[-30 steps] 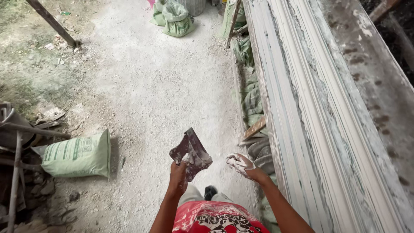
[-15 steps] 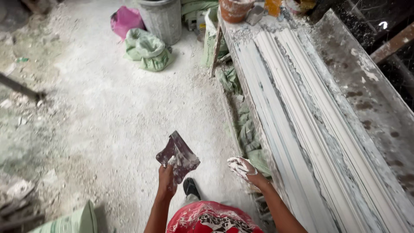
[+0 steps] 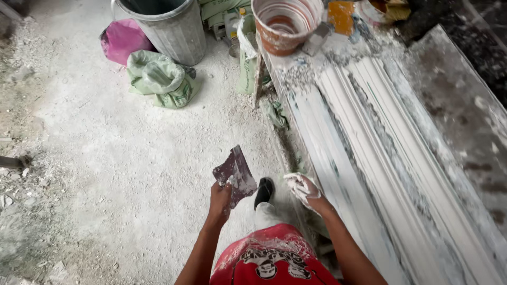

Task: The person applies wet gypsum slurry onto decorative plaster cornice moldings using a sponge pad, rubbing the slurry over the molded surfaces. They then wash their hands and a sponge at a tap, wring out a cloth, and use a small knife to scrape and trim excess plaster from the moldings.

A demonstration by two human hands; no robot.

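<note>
Nearest, lower edge: a red printed garment [image 3: 272, 261] spattered with white plaster is seen between the two forearms, with a dark shoe [image 3: 263, 191] just beyond it on the ground.
Left hand: the left hand [image 3: 220, 198] is closed around the lower end of a flat, dark, plaster-smeared scraper blade [image 3: 236, 174], which is held tilted upward and away from the body.
Right hand: the right hand [image 3: 303, 187] is coated in white plaster and loosely curled; whether anything is gripped in it cannot be told.
Between the hands: the shoe is seen between the two hands, and the scraper blade is kept apart from the right hand.
Right of the grip: a long white moulded plaster strip with parallel ridges [image 3: 380, 158] is laid just beside the right hand and extends away from it on a long, dusty bench [image 3: 465, 121].
Left of the grip: pale, dusty ground [image 3: 105, 158] scattered with crumbs of rubble is spread out.
Beyond the grip: a crumpled green woven sack [image 3: 161, 79] is laid on the ground, with a pink bag [image 3: 124, 39] and a grey metal bin [image 3: 163, 26] behind it.
Farthest, at the bench's end: an orange-and-white plaster-streaked bucket [image 3: 285, 24] is stood.
</note>
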